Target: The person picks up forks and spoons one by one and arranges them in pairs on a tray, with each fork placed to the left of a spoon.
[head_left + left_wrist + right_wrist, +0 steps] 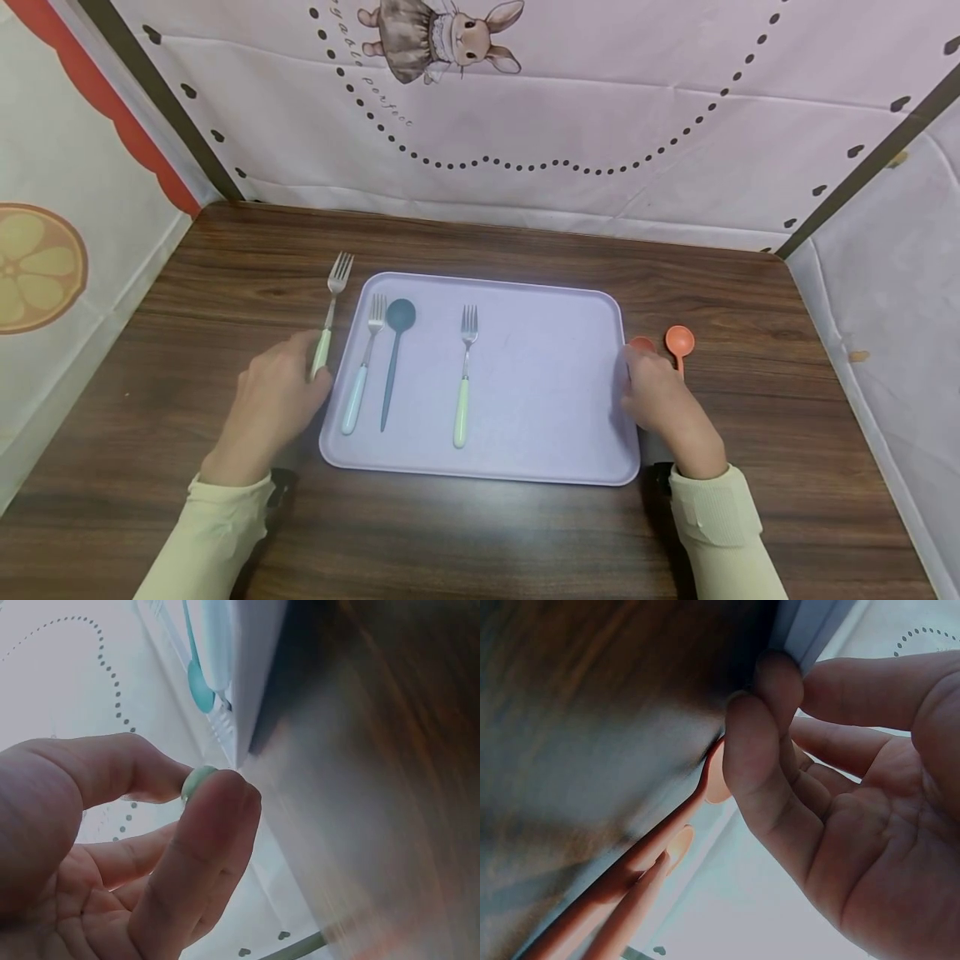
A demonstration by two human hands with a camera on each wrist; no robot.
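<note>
My left hand (273, 404) is beside the tray's left edge, pinching the pale green handle of a fork (322, 348) between thumb and fingers. The fork's tines point toward the back wall; the handle end (198, 782) peeks out between thumb and fingertips in the left wrist view. At the other side, my right hand (663, 404) grips the right rim of the lavender tray (547, 383), thumb against the rim and fingertips at its outer side. On the tray lie a fork with a light blue handle (355, 400), a blue-grey spoon (401, 315) and a green-handled fork (461, 408).
Right of the tray, an orange spoon (679, 341) lies on the brown wooden table (480, 533). A second orange spoon (642, 342) is mostly hidden by my right hand in the head view. A printed cloth (555, 108) hangs along the table's back edge.
</note>
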